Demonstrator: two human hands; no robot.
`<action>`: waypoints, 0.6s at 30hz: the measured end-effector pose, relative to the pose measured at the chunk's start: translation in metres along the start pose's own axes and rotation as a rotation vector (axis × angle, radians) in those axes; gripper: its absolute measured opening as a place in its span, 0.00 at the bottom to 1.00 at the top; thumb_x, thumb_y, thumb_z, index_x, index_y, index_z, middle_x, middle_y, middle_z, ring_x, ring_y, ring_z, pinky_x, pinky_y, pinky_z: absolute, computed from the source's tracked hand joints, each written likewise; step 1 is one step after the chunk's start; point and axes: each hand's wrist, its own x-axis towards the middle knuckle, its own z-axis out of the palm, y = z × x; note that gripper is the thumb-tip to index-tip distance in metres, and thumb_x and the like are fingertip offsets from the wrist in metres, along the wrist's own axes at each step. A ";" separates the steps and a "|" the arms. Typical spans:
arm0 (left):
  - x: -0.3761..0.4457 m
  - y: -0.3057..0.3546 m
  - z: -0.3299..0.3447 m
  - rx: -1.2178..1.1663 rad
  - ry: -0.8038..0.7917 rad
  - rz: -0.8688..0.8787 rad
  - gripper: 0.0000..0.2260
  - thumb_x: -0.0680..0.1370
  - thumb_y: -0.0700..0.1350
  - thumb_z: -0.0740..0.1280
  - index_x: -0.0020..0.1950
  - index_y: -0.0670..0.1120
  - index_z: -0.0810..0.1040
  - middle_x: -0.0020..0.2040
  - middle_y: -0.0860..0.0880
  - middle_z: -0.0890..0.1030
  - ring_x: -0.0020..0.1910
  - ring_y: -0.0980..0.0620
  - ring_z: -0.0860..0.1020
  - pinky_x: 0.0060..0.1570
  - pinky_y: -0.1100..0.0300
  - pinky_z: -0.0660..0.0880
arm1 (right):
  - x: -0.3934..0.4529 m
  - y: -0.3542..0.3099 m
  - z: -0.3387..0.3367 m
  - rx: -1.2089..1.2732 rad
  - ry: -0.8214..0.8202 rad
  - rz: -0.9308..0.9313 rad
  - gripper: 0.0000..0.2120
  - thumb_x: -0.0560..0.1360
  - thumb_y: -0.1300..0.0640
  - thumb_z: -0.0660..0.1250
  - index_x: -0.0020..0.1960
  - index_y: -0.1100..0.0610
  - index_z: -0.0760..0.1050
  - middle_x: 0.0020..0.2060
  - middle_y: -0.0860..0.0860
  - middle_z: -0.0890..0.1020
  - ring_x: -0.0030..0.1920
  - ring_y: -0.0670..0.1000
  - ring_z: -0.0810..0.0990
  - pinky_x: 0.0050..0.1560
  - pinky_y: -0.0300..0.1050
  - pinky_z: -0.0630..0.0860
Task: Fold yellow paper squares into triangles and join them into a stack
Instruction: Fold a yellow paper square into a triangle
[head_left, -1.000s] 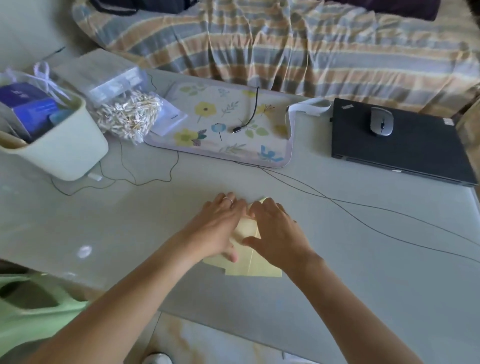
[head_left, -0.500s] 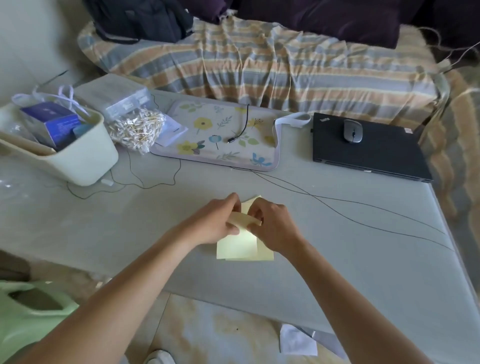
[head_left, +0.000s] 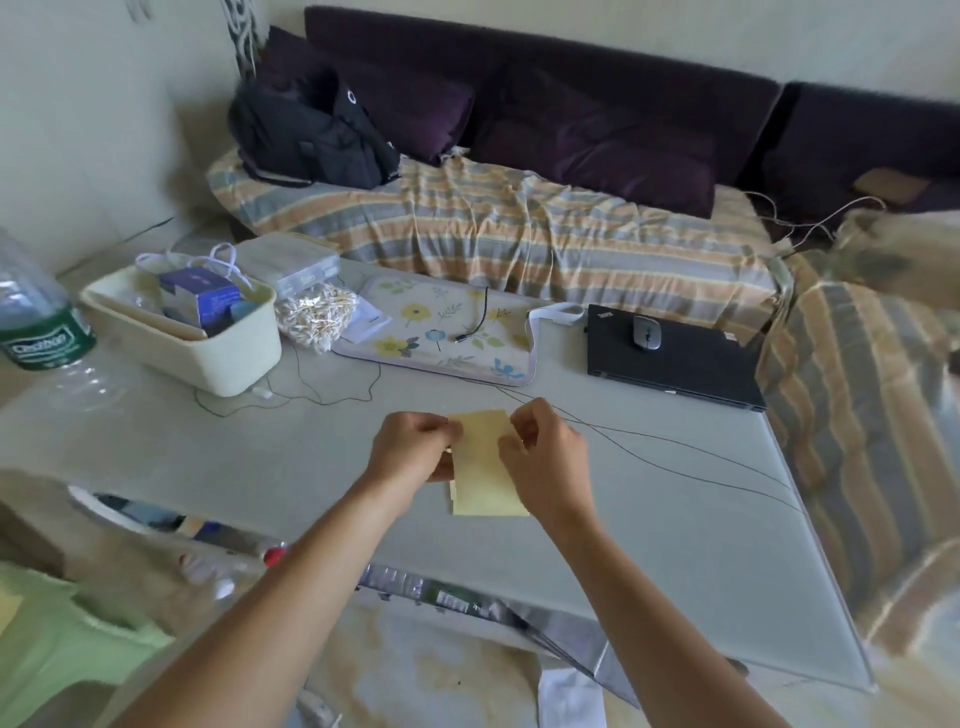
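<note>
A pale yellow paper sheet (head_left: 480, 441) is lifted above the grey table (head_left: 649, 545). My left hand (head_left: 413, 448) pinches its left edge and my right hand (head_left: 545, 451) pinches its right edge, near the top. Under it a small stack of yellow paper squares (head_left: 485, 501) lies flat on the table, its upper part hidden behind the lifted sheet and my hands.
A cream bin (head_left: 192, 332) with boxes, a bag of cotton swabs (head_left: 317, 314), a floral pad (head_left: 441, 332), a black laptop (head_left: 675, 358) with a mouse (head_left: 647, 332) and thin cables (head_left: 675, 452) lie behind. A water bottle (head_left: 36, 317) stands far left. A striped sofa runs behind.
My hands were pressing flat on the paper, then curled and lifted one yellow sheet off the stack. The camera tilted up, showing more of the sofa.
</note>
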 end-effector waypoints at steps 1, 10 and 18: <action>-0.003 -0.001 0.003 -0.025 0.007 -0.006 0.04 0.78 0.38 0.70 0.48 0.40 0.85 0.45 0.41 0.87 0.39 0.44 0.87 0.39 0.54 0.84 | -0.002 -0.001 0.002 -0.006 0.024 -0.030 0.08 0.70 0.67 0.67 0.45 0.55 0.75 0.39 0.47 0.80 0.40 0.46 0.76 0.38 0.37 0.70; 0.025 0.010 0.020 -0.096 -0.109 -0.166 0.09 0.81 0.46 0.66 0.51 0.44 0.85 0.46 0.46 0.88 0.42 0.48 0.85 0.47 0.56 0.82 | 0.009 0.032 0.013 0.059 0.015 -0.189 0.19 0.68 0.73 0.66 0.43 0.48 0.71 0.44 0.45 0.77 0.44 0.44 0.78 0.42 0.32 0.73; 0.046 0.012 0.027 -0.026 -0.137 -0.082 0.21 0.74 0.41 0.77 0.64 0.56 0.79 0.48 0.48 0.88 0.47 0.48 0.85 0.53 0.55 0.79 | 0.038 0.045 0.011 0.077 -0.191 -0.182 0.14 0.71 0.66 0.73 0.50 0.50 0.74 0.51 0.44 0.76 0.51 0.43 0.78 0.48 0.37 0.77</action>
